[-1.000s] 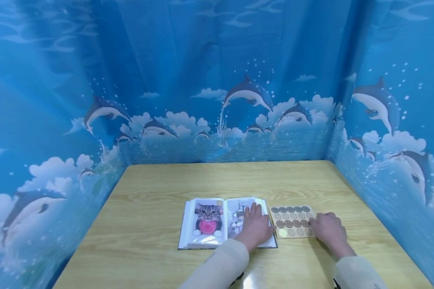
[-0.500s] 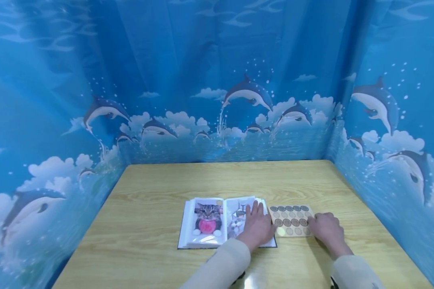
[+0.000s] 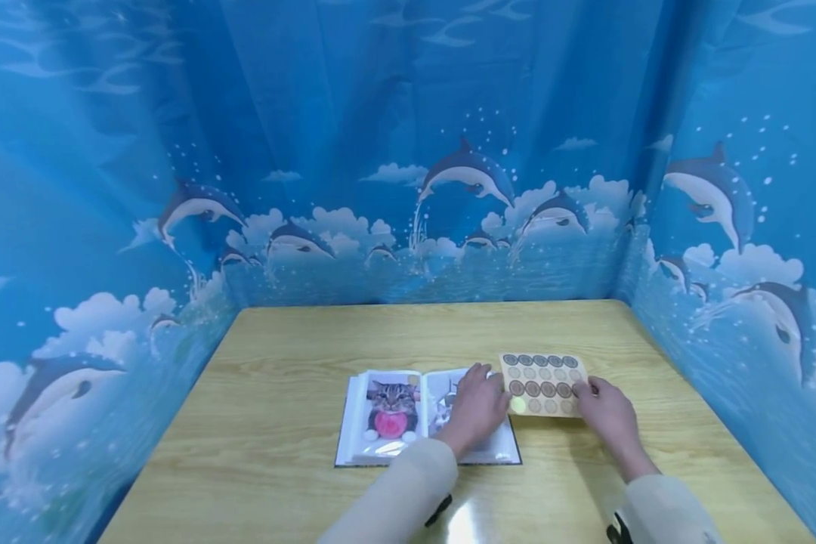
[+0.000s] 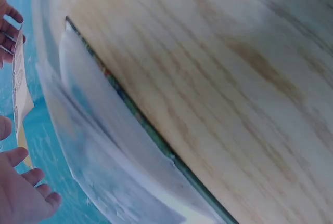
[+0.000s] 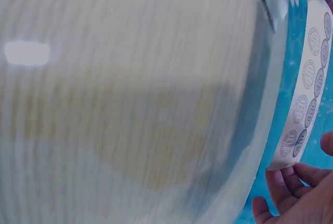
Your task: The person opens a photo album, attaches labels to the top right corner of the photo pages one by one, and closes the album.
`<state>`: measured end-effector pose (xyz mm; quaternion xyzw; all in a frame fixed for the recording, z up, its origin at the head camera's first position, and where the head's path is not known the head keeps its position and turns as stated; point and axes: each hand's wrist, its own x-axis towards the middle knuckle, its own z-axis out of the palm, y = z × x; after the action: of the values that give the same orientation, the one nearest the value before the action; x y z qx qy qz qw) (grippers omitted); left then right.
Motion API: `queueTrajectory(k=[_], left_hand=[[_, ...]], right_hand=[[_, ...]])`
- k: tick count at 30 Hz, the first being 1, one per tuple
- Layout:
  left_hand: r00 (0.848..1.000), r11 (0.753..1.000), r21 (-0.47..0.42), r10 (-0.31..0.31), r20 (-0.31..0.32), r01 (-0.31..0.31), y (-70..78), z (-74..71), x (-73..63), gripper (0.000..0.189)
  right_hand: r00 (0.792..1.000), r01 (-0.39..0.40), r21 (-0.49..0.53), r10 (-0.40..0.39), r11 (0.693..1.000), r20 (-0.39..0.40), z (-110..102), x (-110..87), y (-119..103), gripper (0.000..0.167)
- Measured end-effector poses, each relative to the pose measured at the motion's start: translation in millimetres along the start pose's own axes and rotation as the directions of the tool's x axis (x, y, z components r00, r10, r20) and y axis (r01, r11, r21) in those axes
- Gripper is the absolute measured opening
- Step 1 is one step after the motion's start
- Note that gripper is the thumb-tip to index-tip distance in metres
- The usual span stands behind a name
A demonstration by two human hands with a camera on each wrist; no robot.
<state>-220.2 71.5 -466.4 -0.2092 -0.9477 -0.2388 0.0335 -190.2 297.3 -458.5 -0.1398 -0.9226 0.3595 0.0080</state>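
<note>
A cream sheet of round stickers (image 3: 542, 384), with dark and pale circles in rows, is raised off the table, its face tilted toward me. My right hand (image 3: 610, 414) pinches its right edge, thumb on the near face. At the opposite edge my left hand (image 3: 474, 408) grips the sheet, which passes between thumb and fingers in the left wrist view. Beneath the left hand lies an open photo album (image 3: 343, 438); a cat photo (image 3: 391, 419) shows on its left page. The left hand hides part of the right page. One circle at the sheet's lower left looks pale yellow.
The album's clear-sleeved pages (image 4: 104, 135) stand slightly lifted at their edges in the left wrist view. Wood-grain table (image 3: 279, 393) surrounds the album. A blue dolphin-print curtain (image 3: 353, 151) encloses the back and both sides.
The sticker sheet has come up from the table, moving away from me and slightly left. Both hands have shifted with it; the left hand has gone from spread on the album page to gripping the sheet.
</note>
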Motion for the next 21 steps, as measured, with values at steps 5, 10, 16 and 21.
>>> queueTrajectory(k=[5,10,16,21], left_hand=[[0.998,0.989,-0.148,-0.014,-0.059,0.005,-9.7,-11.7,-1.6,0.039],[0.998,0.969,-0.247,-0.015,-0.066,-0.002,-17.8,-18.0,-2.1,0.042],[0.999,0.911,-0.411,-0.037,-0.027,0.023,-23.5,-18.7,-2.3,0.056],[0.998,0.861,-0.504,-0.061,0.023,0.064,-24.5,-20.6,-3.7,0.066]], right_hand=[[1.0,-0.009,0.087,0.01,0.996,-0.007,3.5,-2.5,-11.0,0.068],[0.999,-0.049,0.172,0.048,0.984,0.009,6.4,-5.4,-19.8,0.067],[0.997,-0.068,0.221,0.073,0.973,-0.014,10.8,-6.2,-25.3,0.061],[0.997,-0.062,0.254,0.072,0.965,-0.031,13.5,-6.6,-27.4,0.057]])
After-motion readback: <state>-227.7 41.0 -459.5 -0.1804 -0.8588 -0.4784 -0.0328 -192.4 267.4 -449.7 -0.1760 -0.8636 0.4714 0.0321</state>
